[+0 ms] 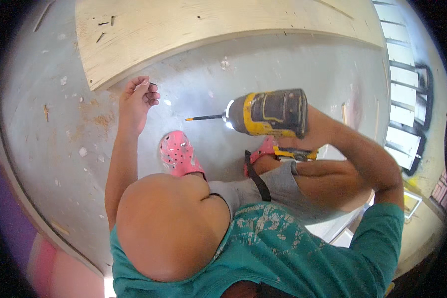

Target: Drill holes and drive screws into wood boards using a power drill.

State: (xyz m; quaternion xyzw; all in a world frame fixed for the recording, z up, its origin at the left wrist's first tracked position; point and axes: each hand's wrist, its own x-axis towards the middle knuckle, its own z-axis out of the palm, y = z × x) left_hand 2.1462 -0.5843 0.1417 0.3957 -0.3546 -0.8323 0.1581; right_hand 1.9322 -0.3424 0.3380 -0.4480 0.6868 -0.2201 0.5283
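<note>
My right hand (314,130) is wrapped round a yellow and black cordless drill (270,113), held level above the floor. Its light glows around the chuck, and a long dark bit with an orange tip (203,118) points left. Much of the drill's grip is hidden by its body and my hand. Near the plywood board's corner, my left hand (140,95) pinches a small dark screw (153,84) between thumb and fingers. The screw and the bit tip are apart. On the plywood board (154,35) lie three loose dark screws (102,30).
The grey floor (49,114) shows pale paint spots and a patch of sawdust (103,119). A pink clog (176,151) on my foot stands below the bit. Louvred panes (402,94) line the right side. A purple and pink edge (22,213) runs along the left.
</note>
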